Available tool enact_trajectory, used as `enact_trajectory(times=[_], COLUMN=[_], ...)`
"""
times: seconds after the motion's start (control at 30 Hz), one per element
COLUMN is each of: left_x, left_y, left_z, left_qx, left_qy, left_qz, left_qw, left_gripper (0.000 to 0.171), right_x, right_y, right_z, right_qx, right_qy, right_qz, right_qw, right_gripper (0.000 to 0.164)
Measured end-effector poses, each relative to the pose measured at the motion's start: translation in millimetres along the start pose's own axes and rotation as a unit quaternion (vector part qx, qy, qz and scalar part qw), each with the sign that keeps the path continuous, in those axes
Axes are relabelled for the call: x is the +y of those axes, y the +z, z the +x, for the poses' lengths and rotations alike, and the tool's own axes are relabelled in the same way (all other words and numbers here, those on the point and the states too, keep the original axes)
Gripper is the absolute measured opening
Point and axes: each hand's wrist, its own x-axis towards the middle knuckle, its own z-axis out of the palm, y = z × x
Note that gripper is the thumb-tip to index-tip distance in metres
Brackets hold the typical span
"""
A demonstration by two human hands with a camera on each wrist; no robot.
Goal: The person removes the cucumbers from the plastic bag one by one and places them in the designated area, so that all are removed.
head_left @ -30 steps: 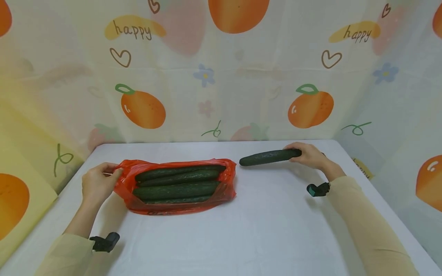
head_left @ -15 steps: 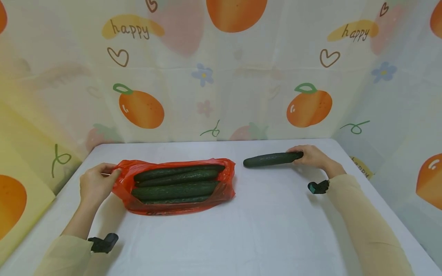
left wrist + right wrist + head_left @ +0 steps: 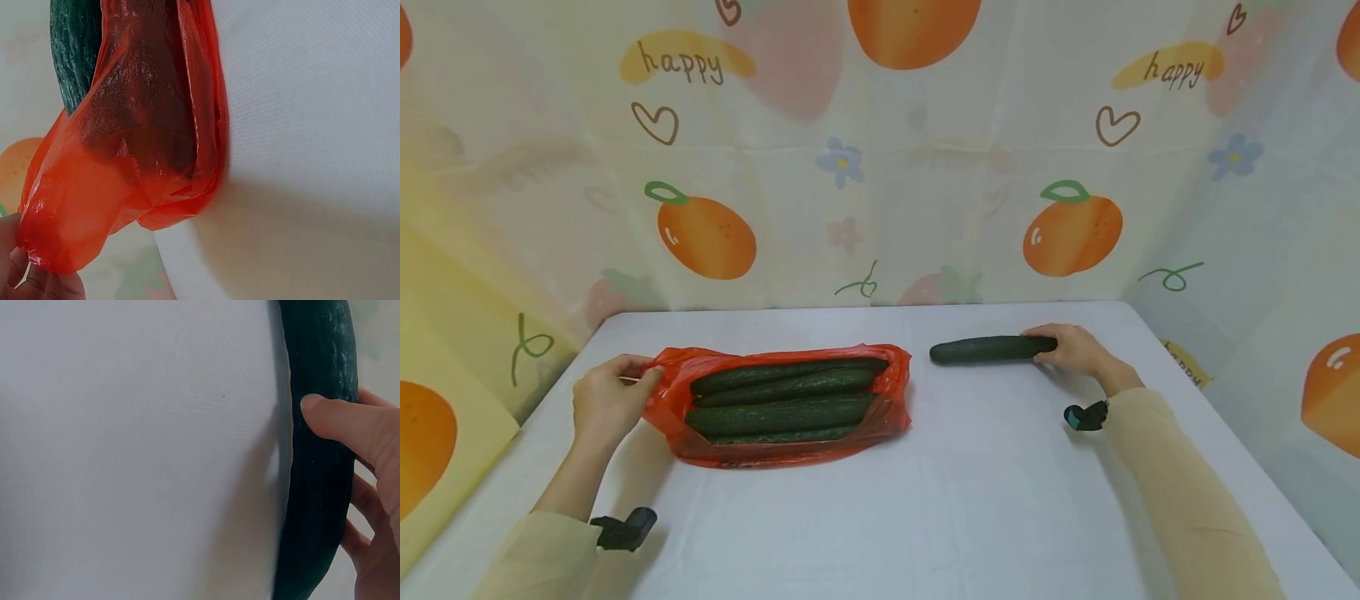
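A red plastic bag (image 3: 895, 408) lies on the left half of the table, its mouth spread, with several dark green cucumbers (image 3: 790, 412) side by side inside. At the bag's left end my left hand (image 3: 610, 396) pinches the plastic between thumb and fingers; the left wrist view shows the stretched film (image 3: 75, 212). Over on the right, my right hand (image 3: 1075, 348) grips a single cucumber (image 3: 981, 350) near its right end. In the right wrist view the thumb (image 3: 337, 415) presses on the cucumber's near side, fingers behind it. That cucumber lies level, at the tabletop, apart from the bag.
A white cloth covers the table (image 3: 925, 508). Behind it hangs a fruit-patterned curtain (image 3: 880, 208), close to the table's back edge. Dark camera mounts sit on the left wrist (image 3: 625, 529) and the right wrist (image 3: 1086, 416).
My right hand has lowered the cucumber to the tabletop and shifted it slightly right, turning it more level. The left hand and bag have stayed in place.
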Motion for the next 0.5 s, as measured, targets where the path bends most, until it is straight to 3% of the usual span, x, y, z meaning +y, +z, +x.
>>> enact_trajectory(times=[0.5], left_x=[-0.8], left_y=[1.5], left_z=[1.3], left_qx=[-0.003], left_qy=[-0.003], left_qz=[-0.001], left_qw=[1.0], left_gripper=[0.03], right_x=[2.5], right_y=[4.8], right_z=[0.6], right_qx=[0.005], right_qy=[0.008], right_qz=[-0.037], right_qw=[0.999], right_gripper=[0.045])
